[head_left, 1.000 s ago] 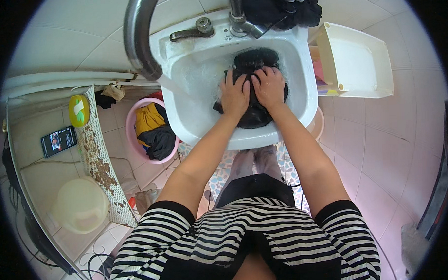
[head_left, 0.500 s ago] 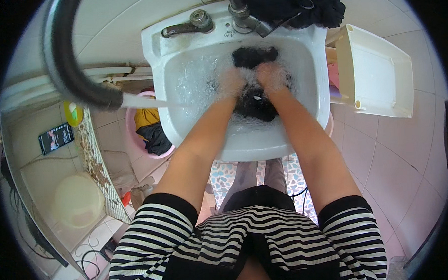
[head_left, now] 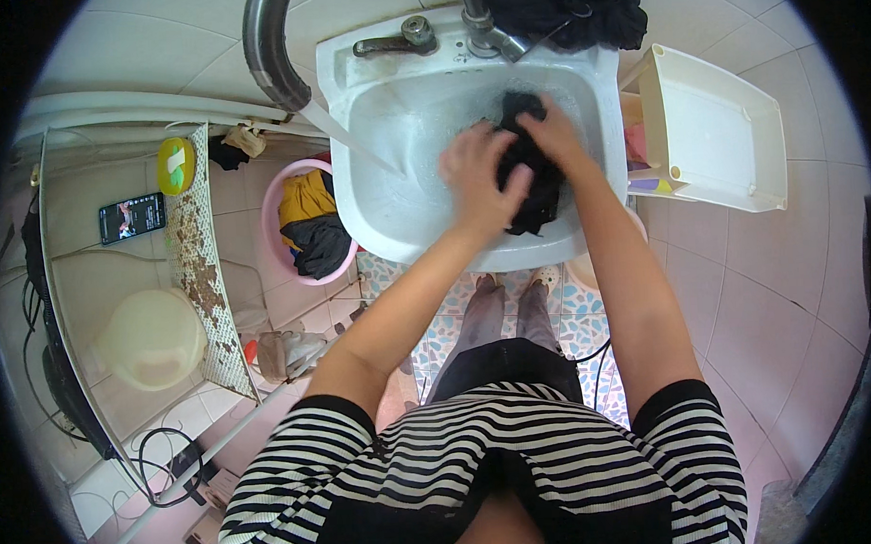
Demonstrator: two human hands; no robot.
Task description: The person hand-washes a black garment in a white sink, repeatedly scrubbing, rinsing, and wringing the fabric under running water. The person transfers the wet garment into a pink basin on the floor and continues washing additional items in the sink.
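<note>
A wet, bunched black cloth (head_left: 531, 187) lies in the right half of the white sink (head_left: 396, 246). My right hand (head_left: 554, 136) grips its upper part, with the fingertips partly sunk in the folds. Just left of the cloth, my left hand (head_left: 483, 179) is open, its fingers spread and a little blurred; its thumb reaches over the cloth's edge. From the curved metal spout (head_left: 273, 62) at upper left, a stream of water (head_left: 354, 141) runs into the sink. Cloudy, bubbly water surrounds the cloth.
A pink basin (head_left: 273, 230) with yellow and dark clothes stands left of the sink. Dark clothing (head_left: 580, 13) lies behind the taps. A cream plastic drawer unit (head_left: 713, 128) is at right. On the left shelf are a phone (head_left: 132, 218) and a pale round lid (head_left: 150, 339).
Both hands have come up out of the splashing water. The black cloth has shifted right, held by my right hand, while my left hand has let go and spread its fingers. Splashing has eased.
</note>
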